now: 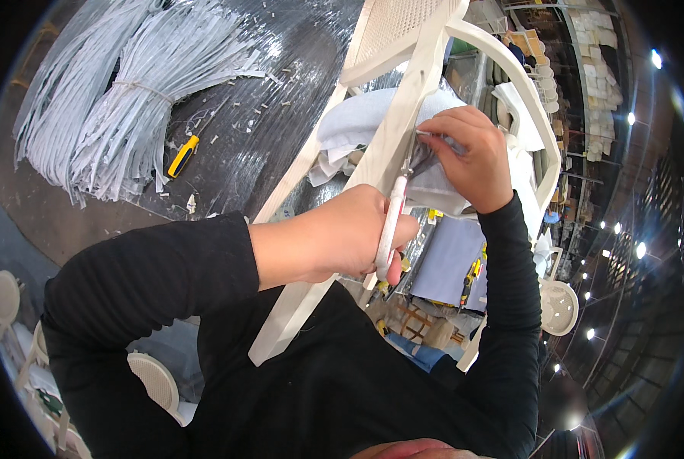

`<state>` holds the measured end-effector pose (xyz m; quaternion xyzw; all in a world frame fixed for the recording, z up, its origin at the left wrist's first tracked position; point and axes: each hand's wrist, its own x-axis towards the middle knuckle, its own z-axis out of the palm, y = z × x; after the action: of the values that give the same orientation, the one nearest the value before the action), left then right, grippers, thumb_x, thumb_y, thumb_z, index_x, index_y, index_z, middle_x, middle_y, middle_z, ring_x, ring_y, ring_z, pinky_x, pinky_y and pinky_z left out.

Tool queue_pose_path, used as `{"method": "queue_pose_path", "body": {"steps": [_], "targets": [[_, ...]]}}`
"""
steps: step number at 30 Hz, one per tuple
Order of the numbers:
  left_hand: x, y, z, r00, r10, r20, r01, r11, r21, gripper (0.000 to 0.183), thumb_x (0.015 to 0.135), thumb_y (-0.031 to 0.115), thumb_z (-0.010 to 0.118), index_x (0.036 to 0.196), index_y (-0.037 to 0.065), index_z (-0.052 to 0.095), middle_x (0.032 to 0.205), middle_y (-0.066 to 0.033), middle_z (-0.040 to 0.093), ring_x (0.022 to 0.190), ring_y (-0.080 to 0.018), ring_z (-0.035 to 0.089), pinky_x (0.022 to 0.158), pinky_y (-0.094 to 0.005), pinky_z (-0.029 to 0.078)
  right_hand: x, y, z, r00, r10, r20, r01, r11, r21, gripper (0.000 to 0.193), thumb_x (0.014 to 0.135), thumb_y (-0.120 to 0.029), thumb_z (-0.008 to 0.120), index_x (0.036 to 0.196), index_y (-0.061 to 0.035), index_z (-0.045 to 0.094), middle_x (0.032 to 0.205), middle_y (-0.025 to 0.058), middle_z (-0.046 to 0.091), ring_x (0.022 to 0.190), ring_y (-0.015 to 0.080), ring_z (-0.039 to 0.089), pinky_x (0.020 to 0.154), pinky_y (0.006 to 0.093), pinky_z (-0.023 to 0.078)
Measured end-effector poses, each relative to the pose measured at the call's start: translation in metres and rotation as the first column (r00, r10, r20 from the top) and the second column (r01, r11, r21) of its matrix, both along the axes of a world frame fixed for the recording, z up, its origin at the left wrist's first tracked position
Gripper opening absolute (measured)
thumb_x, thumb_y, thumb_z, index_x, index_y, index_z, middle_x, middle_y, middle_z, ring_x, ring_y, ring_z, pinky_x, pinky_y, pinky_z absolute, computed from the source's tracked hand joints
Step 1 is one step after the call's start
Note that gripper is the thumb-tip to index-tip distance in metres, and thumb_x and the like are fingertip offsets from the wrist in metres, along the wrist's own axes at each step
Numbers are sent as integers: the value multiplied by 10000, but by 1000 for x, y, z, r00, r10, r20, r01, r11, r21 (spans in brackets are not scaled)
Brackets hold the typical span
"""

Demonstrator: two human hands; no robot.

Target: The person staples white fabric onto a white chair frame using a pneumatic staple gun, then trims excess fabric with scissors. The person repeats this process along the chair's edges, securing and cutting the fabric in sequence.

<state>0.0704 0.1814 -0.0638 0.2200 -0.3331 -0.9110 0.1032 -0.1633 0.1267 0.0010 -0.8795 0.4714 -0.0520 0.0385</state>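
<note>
My left hand (pixel 342 233) is closed around the handles of a pair of scissors (pixel 390 218). Their handles are white with some red, and the metal blades point up toward the wooden rail beside them. My right hand (pixel 472 153) is closed in a pinch just past the blade tips, on a small whitish strip end (pixel 420 133); most of it is hidden. Both hands are at a pale wooden chair frame (pixel 391 145) lying tilted across the table, with a woven cane panel (pixel 391 27) at its far end. Light grey fabric (pixel 361 118) covers its padded part.
On the dark, film-covered table (pixel 280 115) lie tied bundles of long whitish strips (pixel 139 99), a yellow-handled screwdriver (pixel 183 157) and small scraps. Below the chair are a yellow-and-black tool (pixel 472 279) and a grey-blue sheet (pixel 445 256). More round chair parts (pixel 558 306) stand around.
</note>
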Motion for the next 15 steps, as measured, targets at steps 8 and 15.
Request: {"method": "queue_pose_path", "body": {"steps": [8, 15], "targets": [[11, -31, -17, 919, 380, -104, -371, 924, 93, 327, 1021, 389, 675, 1023, 65, 634, 699, -43, 669, 515, -72, 522, 443, -230, 330, 4, 2, 0, 999, -26, -37, 26, 1000, 11, 135, 826, -38, 787, 957, -70, 792, 931, 60, 766, 907, 298, 702, 804, 406, 560], [5, -60, -176, 741, 639, 208, -467, 713, -523, 407, 998, 443, 692, 970, 37, 690, 728, -76, 700, 577, -168, 626, 559, -318, 466, 25, 13, -2, 983, -74, -166, 64, 996, -64, 120, 865, -54, 764, 982, -63, 785, 923, 62, 748, 882, 301, 704, 790, 412, 559]]}}
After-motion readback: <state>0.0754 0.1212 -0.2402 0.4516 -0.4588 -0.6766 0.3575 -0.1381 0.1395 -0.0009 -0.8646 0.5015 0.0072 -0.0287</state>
